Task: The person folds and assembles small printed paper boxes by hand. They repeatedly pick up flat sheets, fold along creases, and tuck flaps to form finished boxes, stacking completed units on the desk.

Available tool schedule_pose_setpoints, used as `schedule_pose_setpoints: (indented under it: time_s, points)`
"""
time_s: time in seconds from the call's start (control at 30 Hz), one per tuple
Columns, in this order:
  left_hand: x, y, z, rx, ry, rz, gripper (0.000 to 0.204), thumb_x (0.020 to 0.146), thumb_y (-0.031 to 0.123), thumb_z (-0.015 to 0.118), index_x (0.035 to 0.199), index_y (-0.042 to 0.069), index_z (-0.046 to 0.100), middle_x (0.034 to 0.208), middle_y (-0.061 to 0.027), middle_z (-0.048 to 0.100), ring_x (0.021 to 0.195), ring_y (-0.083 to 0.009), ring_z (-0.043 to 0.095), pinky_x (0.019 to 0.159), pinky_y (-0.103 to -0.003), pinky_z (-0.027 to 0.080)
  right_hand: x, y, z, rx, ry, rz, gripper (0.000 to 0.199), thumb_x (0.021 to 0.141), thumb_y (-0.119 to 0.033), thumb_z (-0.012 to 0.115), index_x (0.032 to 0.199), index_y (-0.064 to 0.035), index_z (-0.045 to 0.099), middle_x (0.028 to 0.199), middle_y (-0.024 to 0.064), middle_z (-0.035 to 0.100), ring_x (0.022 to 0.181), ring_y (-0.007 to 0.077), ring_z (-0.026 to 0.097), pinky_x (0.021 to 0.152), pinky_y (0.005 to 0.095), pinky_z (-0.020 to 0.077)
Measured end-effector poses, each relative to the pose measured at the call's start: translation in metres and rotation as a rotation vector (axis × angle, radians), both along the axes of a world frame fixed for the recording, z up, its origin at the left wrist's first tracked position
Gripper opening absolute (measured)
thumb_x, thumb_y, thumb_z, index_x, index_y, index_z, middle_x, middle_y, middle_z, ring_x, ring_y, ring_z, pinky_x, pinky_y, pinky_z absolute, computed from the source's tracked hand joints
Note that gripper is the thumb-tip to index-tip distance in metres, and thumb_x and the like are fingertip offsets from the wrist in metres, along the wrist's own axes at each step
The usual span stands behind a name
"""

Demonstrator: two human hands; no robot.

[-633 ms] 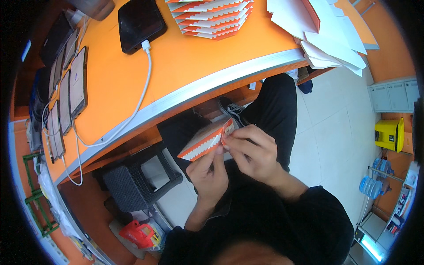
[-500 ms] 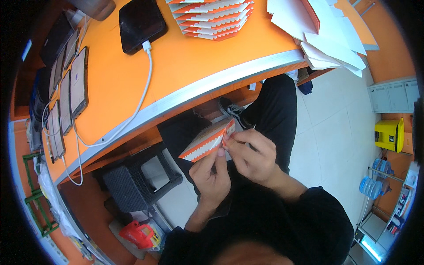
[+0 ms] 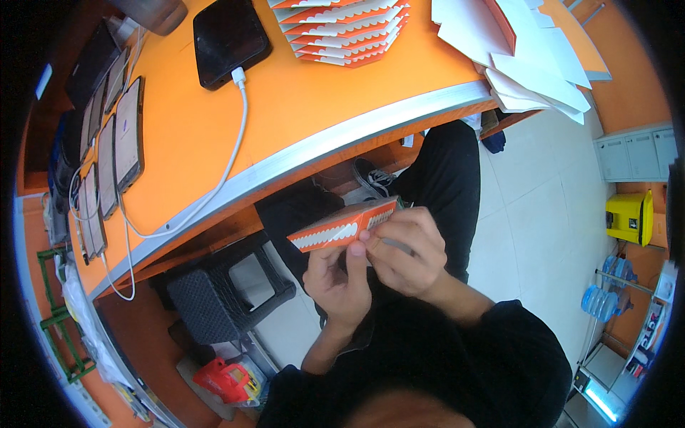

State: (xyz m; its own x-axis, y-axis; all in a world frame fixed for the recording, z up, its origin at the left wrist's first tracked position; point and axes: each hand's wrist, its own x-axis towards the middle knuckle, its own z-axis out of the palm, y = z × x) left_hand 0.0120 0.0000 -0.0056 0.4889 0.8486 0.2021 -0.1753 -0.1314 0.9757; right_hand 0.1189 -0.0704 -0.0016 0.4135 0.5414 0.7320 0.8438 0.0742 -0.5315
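Between my hands, above my lap, is a folded paper tray (image 3: 332,233), orange with a white scalloped band and a corner standing up. My left hand (image 3: 337,282) grips its near side from below, with the thumb pressed by the corner. At that same corner, my right hand (image 3: 408,250) pinches the tray wall with thumb and fingers. The undersides of both grips are hidden. On the desk ahead stands a stack of similar orange and white paper trays (image 3: 349,32). A pile of flat white card sheets (image 3: 539,64) lies at the desk's right end, partly over the edge.
A black phone (image 3: 232,43) with a white cable (image 3: 232,160) lies on the orange desk (image 3: 300,100). Several more phones (image 3: 128,135) line its left side. Below the desk edge are a black woven stool (image 3: 207,303) and a red bag (image 3: 217,378).
The paper tray has turned in my hands, so its right-hand wall shows more fully and lies flatter. My fingers have shifted slightly at the corner.
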Motion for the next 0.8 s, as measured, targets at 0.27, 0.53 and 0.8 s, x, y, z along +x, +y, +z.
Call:
schedule_pose_setpoints:
  time_s: [0.27, 0.53, 0.8]
  points:
    - [-0.008, 0.008, 0.042, 0.325, 0.292, -0.163, 0.014, 0.095, 0.002, 0.067, 0.107, -0.006, 0.068, 0.105, -0.0188, 0.074, 0.096, -0.0235, 0.073, 0.086, -0.032, 0.056, 0.041, -0.013, 0.013, -0.127, 0.394, 0.328, 0.028, 0.078, -0.006, 0.085, 0.103, 0.0040, 0.075, 0.095, 0.0181, 0.075, 0.085, 0.0260, 0.074, 0.076, 0.0340, 0.0583]
    - [-0.030, -0.024, 0.046, -0.193, 0.012, -0.241, 0.084, 0.098, 0.021, 0.067, 0.157, -0.002, 0.012, 0.105, -0.0226, 0.072, 0.088, -0.0256, 0.075, 0.076, -0.033, 0.060, 0.054, -0.036, 0.032, 0.318, 0.710, 0.514, 0.017, 0.081, 0.001, 0.081, 0.096, 0.0047, 0.073, 0.094, 0.0213, 0.074, 0.087, 0.0341, 0.074, 0.077, 0.0449, 0.0609]
    - [-0.032, 0.025, 0.065, -0.630, -0.078, -0.421, 0.081, 0.101, 0.059, 0.050, 0.155, 0.004, 0.024, 0.129, -0.0247, 0.066, 0.119, -0.0310, 0.067, 0.107, -0.040, 0.046, 0.057, -0.040, 0.078, 0.233, 0.393, 1.053, 0.031, 0.076, -0.007, 0.090, 0.101, -0.0001, 0.073, 0.108, 0.0195, 0.075, 0.105, 0.0373, 0.074, 0.089, 0.0518, 0.0591]
